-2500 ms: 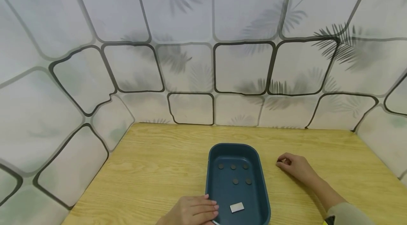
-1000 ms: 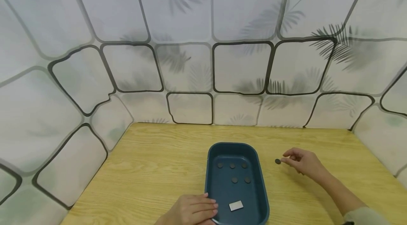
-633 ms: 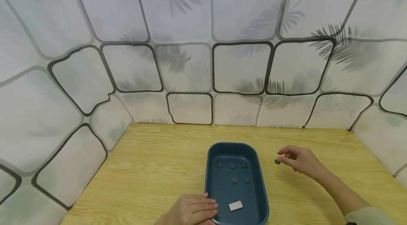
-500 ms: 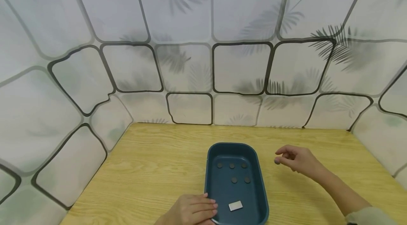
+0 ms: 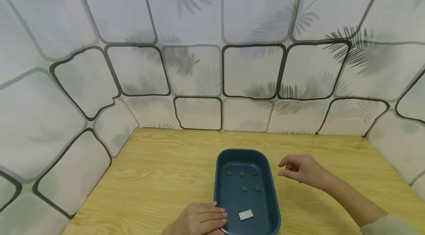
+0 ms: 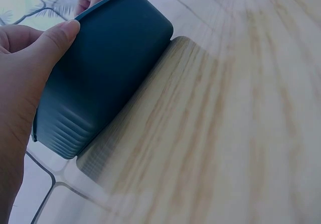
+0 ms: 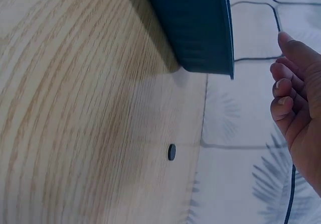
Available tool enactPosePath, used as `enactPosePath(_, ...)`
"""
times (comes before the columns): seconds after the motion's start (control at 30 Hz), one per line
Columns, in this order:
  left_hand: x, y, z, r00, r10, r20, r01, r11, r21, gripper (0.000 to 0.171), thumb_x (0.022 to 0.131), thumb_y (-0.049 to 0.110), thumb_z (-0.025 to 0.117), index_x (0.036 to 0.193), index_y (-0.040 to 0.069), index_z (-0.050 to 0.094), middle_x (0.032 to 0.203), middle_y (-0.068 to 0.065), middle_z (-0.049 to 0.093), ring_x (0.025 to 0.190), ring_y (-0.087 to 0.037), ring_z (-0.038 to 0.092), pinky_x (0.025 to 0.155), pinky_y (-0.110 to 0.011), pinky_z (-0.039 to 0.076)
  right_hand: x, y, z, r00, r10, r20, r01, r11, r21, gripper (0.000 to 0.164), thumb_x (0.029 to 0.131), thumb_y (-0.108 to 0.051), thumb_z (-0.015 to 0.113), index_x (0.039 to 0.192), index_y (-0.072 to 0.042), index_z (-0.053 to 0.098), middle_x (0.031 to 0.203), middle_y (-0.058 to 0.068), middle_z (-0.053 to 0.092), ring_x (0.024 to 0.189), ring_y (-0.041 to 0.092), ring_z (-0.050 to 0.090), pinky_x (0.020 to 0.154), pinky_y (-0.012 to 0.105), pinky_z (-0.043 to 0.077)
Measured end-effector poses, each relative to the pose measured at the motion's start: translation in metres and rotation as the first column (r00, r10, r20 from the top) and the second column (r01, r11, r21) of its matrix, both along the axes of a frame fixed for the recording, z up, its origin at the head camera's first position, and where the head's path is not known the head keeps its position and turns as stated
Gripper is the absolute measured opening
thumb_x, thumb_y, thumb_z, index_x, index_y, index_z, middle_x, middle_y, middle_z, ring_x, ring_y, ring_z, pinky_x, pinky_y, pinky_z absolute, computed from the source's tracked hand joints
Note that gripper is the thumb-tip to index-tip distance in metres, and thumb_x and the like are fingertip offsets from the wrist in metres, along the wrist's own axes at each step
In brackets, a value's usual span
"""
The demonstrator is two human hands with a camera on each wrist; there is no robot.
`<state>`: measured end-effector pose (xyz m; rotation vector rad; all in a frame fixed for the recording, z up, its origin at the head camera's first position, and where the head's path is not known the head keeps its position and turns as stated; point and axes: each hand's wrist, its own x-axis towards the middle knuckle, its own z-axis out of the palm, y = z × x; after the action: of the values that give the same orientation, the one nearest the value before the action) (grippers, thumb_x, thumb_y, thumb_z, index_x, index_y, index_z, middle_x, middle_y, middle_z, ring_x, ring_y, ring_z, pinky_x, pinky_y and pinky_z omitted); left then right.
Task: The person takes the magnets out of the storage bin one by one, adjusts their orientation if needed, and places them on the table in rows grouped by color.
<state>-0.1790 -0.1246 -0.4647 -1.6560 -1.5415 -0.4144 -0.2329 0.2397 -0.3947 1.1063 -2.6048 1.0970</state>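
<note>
My left hand holds the left side of a dark blue tray; in the left wrist view its thumb lies against the outer wall just below the rim. Inside the tray lie several small dark round discs, one of them a disc near the middle, and a white rectangular block nearer me. My right hand hovers right of the tray, thumb and index finger apart, with nothing between them. Another dark disc lies on the table in the right wrist view; the hand hides it in the head view.
The wood-grain table extends on both sides of the tray. Patterned cloth walls close it off at the back, left and right. A thin black cable hangs beside my right hand.
My right hand put a dark disc on the table, drew back to the right, then moved left over it towards the tray. My left hand and the tray stayed put.
</note>
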Motion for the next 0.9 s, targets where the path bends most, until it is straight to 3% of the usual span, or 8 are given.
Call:
enactPosePath(0.23, -0.001, 0.0, -0.002, 1.0, -0.008, 0.003, 0.008, 1.0, 0.002, 0.02, 0.089, 0.021, 0.066, 0.093, 0.003, 0.074, 0.094, -0.008, 0.073, 0.092, -0.015, 0.069, 0.081, -0.031, 0.056, 0.003, -0.016, 0.004, 0.994, 0.1, -0.054, -0.098, 0.994, 0.037, 0.012, 0.084, -0.011, 0.071, 0.095, -0.01, 0.066, 0.07, -0.013, 0.06, 0.056, -0.007, 0.048, 0.047, 0.018, 0.045)
enactPosePath(0.43, -0.002, -0.001, -0.003, 1.0, -0.013, -0.007, 0.013, 1.0, 0.009, 0.021, 0.089, 0.022, 0.067, 0.093, 0.003, 0.074, 0.093, -0.008, 0.073, 0.092, -0.015, 0.069, 0.08, -0.031, 0.056, 0.005, -0.032, 0.012, 0.985, 0.174, 0.0, -0.173, 0.978, 0.118, 0.012, 0.087, -0.021, 0.068, 0.095, -0.013, 0.066, 0.068, -0.015, 0.057, 0.057, -0.008, 0.045, 0.049, 0.017, 0.045)
enactPosePath(0.7, -0.001, -0.001, -0.001, 1.0, -0.007, -0.006, 0.007, 1.0, 0.001, 0.021, 0.091, 0.022, 0.064, 0.091, 0.004, 0.075, 0.092, -0.007, 0.073, 0.09, -0.014, 0.07, 0.08, -0.03, 0.056, 0.004, -0.053, 0.021, 0.963, 0.271, -0.008, -0.258, 0.924, 0.284, 0.017, 0.088, -0.029, 0.067, 0.095, -0.014, 0.066, 0.074, -0.014, 0.06, 0.063, -0.009, 0.05, 0.054, 0.013, 0.046)
enactPosePath(0.9, -0.002, 0.001, -0.003, 1.0, -0.004, 0.007, 0.004, 1.0, 0.01, 0.019, 0.089, 0.021, 0.066, 0.092, 0.004, 0.075, 0.092, -0.006, 0.073, 0.091, -0.014, 0.07, 0.08, -0.03, 0.056, 0.002, -0.067, 0.02, 0.964, 0.254, 0.073, -0.263, 0.893, 0.364, 0.019, 0.087, -0.029, 0.069, 0.093, -0.012, 0.065, 0.069, -0.015, 0.057, 0.06, -0.008, 0.048, 0.058, 0.014, 0.048)
